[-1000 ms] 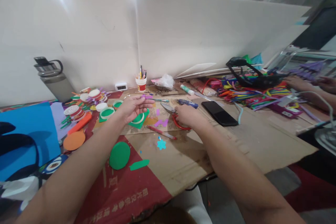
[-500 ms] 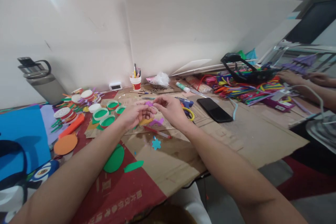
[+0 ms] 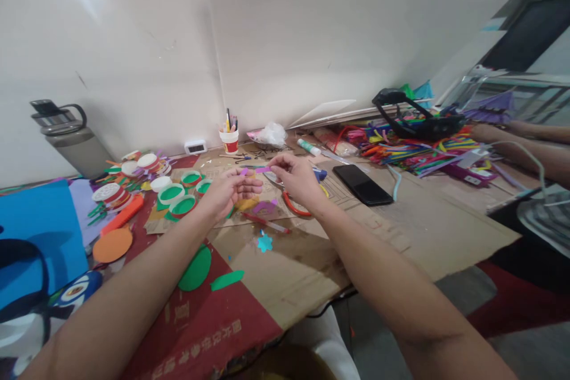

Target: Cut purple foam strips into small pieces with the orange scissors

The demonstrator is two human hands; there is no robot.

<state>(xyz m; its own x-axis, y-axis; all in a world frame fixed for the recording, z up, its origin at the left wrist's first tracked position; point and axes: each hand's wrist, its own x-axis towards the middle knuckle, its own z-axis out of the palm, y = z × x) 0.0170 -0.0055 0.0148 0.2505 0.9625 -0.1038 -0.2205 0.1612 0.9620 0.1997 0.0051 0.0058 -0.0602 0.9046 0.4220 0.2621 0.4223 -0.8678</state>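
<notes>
My left hand (image 3: 229,192) pinches a small purple piece (image 3: 244,172) between thumb and forefinger, its other fingers loosely curled. Just to the right, my right hand (image 3: 296,181) has thumb and forefinger closed on a purple strip (image 3: 263,170). Orange-handled scissors (image 3: 294,206) lie under and beside my right hand, partly hidden by it. Below the hands are a purple paper scrap (image 3: 266,206), a red pen (image 3: 267,222) and a blue paper snowflake (image 3: 264,242) on the cardboard (image 3: 285,273).
Green-lined white caps (image 3: 171,193) and green paper circles (image 3: 196,268) lie left. A phone (image 3: 363,184) is right of my hands. A bottle (image 3: 78,139) and pen cup (image 3: 230,140) stand behind. Coloured pipe cleaners (image 3: 401,148) and another person's arms (image 3: 512,141) are farther right.
My hands have drawn apart slightly, with a purple strip now showing at my right fingertips. The orange-handled scissors have come into sight by my right hand.
</notes>
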